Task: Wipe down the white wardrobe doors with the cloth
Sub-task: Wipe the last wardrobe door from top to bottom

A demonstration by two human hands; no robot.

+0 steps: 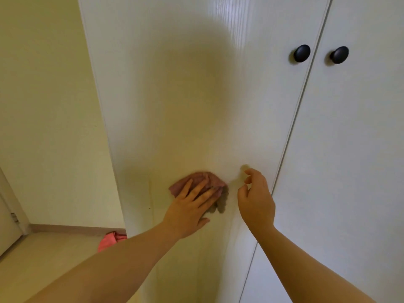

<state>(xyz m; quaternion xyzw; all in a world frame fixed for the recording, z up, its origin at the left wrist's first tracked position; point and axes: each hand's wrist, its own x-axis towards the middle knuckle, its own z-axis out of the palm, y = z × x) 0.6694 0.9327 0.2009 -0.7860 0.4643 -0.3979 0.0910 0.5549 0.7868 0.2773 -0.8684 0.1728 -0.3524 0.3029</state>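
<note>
- Both hands are raised to the wardrobe. The left hand (190, 206) is laid flat with its fingers straight and spread, and it is pressed onto the cloth (215, 180), which is pinned against the left wardrobe door (185, 95). Its thumb is stretched out lower down, over the bare panel.
- Just to the right of the cloth, the right hand (256, 197) is held with its fingers loosely curled and nothing gripped. Whether a fingertip touches the panel cannot be told.
- Most of the view is filled by the left wardrobe door, and a large soft shadow is cast across it above the hands.
- Beside it the right wardrobe door (354, 149) is seen closed, with a thin dark seam between the two.
- A pale yellowish wall (48, 106) is seen at the left.
- A light floor (43, 259) is seen at the lower left, edged by a skirting board (76, 227).
- A pink fabric item (109, 240) lies on the floor by the wardrobe's lower corner, partly hidden by the left forearm.
- The cloth is dull pink and crumpled, and it is placed low on the left door, well below the knobs.
- A round dark left knob (302, 53) and right knob (339, 54) are fixed on either side of the seam, one on each door.
</note>
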